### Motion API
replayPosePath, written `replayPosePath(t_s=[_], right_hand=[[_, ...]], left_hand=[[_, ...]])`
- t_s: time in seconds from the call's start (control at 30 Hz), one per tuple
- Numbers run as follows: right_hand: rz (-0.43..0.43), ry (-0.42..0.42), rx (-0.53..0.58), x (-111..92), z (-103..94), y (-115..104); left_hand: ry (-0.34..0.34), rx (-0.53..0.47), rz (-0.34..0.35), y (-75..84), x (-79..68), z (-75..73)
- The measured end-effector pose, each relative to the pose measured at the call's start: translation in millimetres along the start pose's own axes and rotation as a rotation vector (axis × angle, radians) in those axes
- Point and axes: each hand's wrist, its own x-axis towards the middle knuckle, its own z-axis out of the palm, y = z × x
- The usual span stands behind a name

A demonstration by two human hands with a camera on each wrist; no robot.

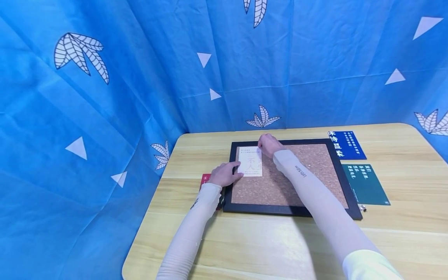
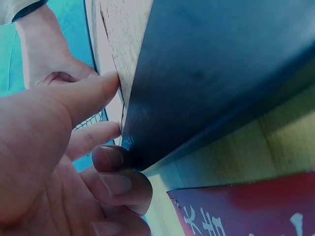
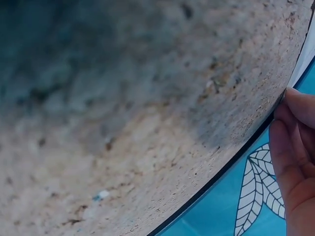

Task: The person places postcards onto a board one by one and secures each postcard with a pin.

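White card (image 1: pixel 249 163): my left hand (image 1: pixel 224 175) kinda loosely touching, right hand (image 1: pixel 270 145) pinching corner
Near corkboard (image 1: pixel 260 192): blue card (image 1: pixel 351 146), half-hidden red card (image 1: pixel 204 179)

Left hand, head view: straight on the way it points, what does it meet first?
Likely the white card: the left hand is at its left edge; exact depth is unclear.

Bright, even light in the head view! A pale glare blooms on the table (image 1: pixel 271 243), the right sleeve (image 1: pixel 323 208) throws a soft shadow beside it, and the card's (image 1: pixel 249 159) print looks washed out. Wrist views: dimmer, bluer; on the right, blurry cork (image 3: pixel 147 162) darkens upper left, its edge bowed.
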Motion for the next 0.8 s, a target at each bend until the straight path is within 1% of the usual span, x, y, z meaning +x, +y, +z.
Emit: replayPosePath(t_s=[0.17, 0.43, 0.8], right_hand=[[-0.016, 0.004, -0.010, -0.6, 0.5, 1.4], [-0.005, -0.044, -0.028, 2.5, 0.4, -0.5], [0.005, -0.043, -0.040, 2.4, 1.2, 0.3]], left_hand=[[0.004, -0.002, -0.002, 0.8, -0.2, 0.6], [0.009, 0.008, 0.007, 0.1, -0.1, 1.4], [0.011, 0.003, 0.017, 0.3, -1.2, 1.0]])
